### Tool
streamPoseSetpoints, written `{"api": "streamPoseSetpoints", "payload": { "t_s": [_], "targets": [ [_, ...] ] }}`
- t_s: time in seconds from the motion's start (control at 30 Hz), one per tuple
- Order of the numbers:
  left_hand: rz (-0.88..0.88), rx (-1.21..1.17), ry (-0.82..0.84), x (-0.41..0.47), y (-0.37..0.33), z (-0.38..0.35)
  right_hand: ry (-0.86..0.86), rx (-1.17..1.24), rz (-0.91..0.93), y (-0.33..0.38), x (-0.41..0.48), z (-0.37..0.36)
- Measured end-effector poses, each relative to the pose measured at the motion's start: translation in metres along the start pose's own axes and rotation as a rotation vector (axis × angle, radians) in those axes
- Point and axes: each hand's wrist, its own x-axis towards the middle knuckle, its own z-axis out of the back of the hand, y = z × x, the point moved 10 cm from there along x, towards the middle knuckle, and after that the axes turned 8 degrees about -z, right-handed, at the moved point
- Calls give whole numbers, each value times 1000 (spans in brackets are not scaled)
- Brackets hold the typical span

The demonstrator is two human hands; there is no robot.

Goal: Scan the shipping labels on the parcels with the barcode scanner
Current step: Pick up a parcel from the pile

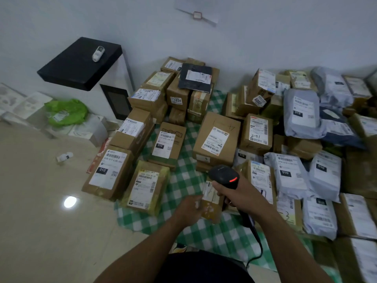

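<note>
My right hand grips a black barcode scanner with a red light on its head, and its cable trails down toward me. The scanner head sits above a small brown parcel with a white label, lying on the green checked cloth. My left hand reaches to that parcel's left side, blurred, fingers at its edge. Several cardboard boxes with shipping labels lie around, among them a taped yellowish box to the left and a large box behind.
Grey poly mailers and more boxes pile up on the right. A black box with a small white device sits on a white stand at the back left. A green bag and white cartons lie on the tiled floor at left.
</note>
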Motion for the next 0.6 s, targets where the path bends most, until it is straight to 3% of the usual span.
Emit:
{"api": "streamPoseSetpoints", "payload": {
  "t_s": [0.07,0.2,0.27,0.37,0.6],
  "targets": [
    [17,26,-159,-13,4,35,22,6,-3,0,3,-10],
    [37,191,-650,-64,14,127,70,49,-17,0,7,-33],
    [91,324,-775,-84,37,157,94,40,-4,5,7,-45],
    [255,420,-695,-96,74,168,125,24,32,14,5,-59],
    [432,305,-551,-95,92,161,137,11,43,18,4,-68]
  ]
}}
